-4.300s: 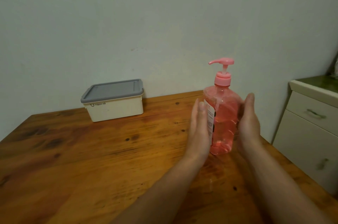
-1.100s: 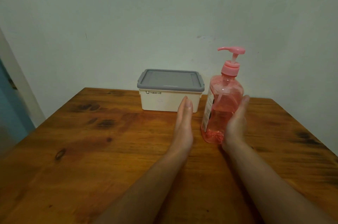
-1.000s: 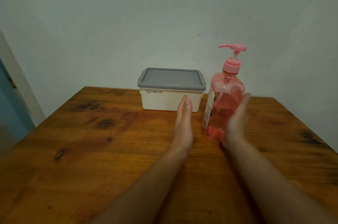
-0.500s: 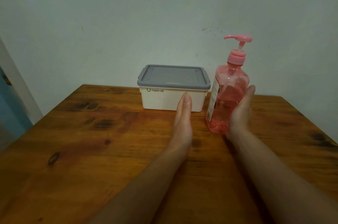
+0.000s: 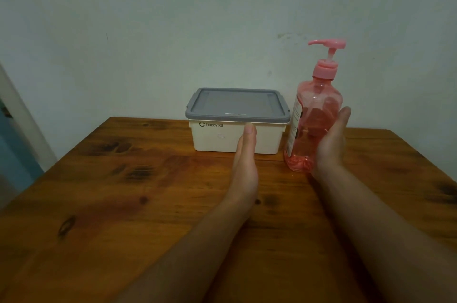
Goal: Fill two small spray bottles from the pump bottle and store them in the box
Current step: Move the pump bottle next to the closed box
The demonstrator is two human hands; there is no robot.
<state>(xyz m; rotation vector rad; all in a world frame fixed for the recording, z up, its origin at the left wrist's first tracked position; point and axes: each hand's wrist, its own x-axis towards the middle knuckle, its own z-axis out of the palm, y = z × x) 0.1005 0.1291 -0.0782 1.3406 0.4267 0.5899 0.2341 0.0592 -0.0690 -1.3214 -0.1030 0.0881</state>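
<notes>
Starting out: box [image 5: 236,138] at 12 lidded, no spray bottles seen. R hand [image 5: 330,144] probably cups pump bottle [image 5: 312,127], fingers straight; L hand [image 5: 244,166] flat, empty.

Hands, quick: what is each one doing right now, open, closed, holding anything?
Left hand: open and flat, fingers straight, holding nothing.
Right hand: open, palm against the side of the pump bottle, fingers not wrapped around it.

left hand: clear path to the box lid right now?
Probably yes. The left hand is open, just in front of the box; nothing lies between it and the closed grey lid. The pump bottle stands aside.
</notes>
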